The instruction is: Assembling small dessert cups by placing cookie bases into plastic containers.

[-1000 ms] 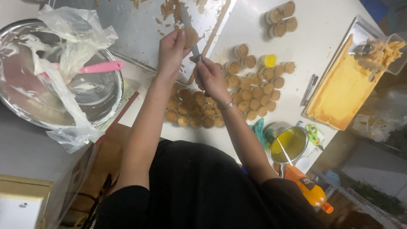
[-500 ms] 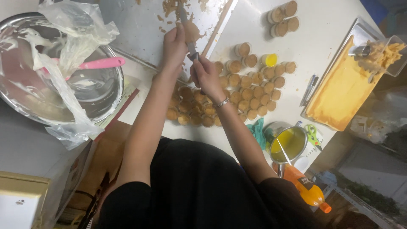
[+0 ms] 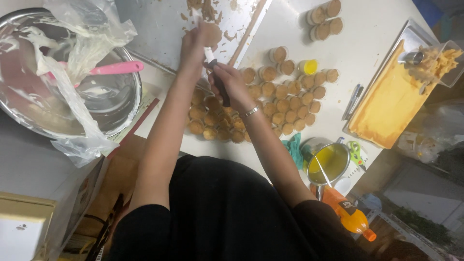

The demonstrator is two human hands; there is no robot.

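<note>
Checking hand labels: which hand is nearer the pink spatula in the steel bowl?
Left. The left hand works at the metal tray, just right of the pink spatula. The right hand, gripping a knife, is farther off, over the small round cakes.

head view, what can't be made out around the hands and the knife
- Knife blade tip: blurred, hidden behind the left hand.
- What the left hand holds: blurred brown piece, kind unclear.
- Cups near the right hand: some covered by the forearms.
- Steel bowl contents: covered by a plastic bag.

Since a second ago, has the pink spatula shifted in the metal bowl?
No. The pink spatula lies as before in the metal bowl, handle pointing toward the hands.
</note>
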